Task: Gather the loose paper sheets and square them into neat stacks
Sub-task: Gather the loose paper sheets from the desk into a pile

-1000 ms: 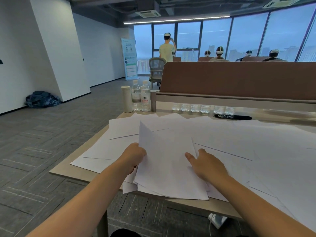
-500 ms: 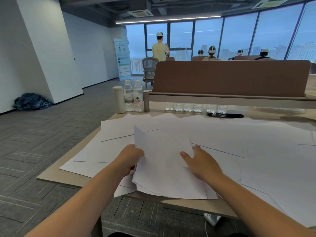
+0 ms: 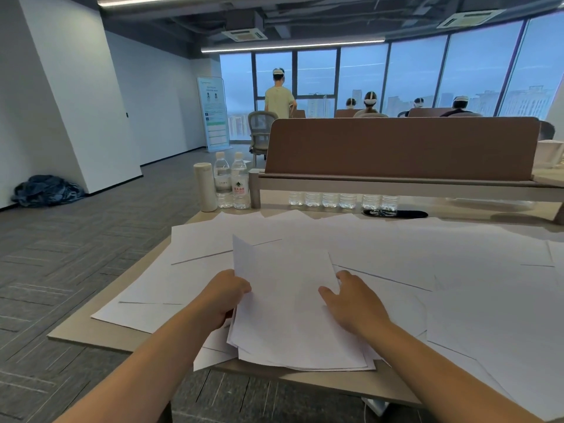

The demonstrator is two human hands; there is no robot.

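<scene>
**Half-squared pile overhangs the desk edge while loose sheets wait**

A person works a gathered stack of paper (image 3: 290, 315) at the 6 o'clock edge of the table (image 3: 91, 337), directly in front of them. The left hand (image 3: 227, 296) curls round the stack's 9 o'clock edge, fingers tucked beneath and thumb on top. The right hand (image 3: 355, 303) lies flat and spread against the 3 o'clock edge, holding nothing. The stack is not yet square: its corners fan out at the bottom, and its near edge juts past the tabletop.

Loose sheets (image 3: 457, 270) cover the table from 9 o'clock round to 3 o'clock, overlapping one another and running under the stack. A white flask (image 3: 205, 186) and two water bottles (image 3: 239, 181) stand at 11 o'clock, near a brown divider (image 3: 396, 145) at 12 o'clock.

The overhang looks like the main risk. A hard push from either side could slide the lower sheets off the near edge and onto the floor. Squeezing the sides with the pile lying flat may also buckle the top sheets rather than align them. Dragging the stack could pull the sheets beneath it further askew.
</scene>
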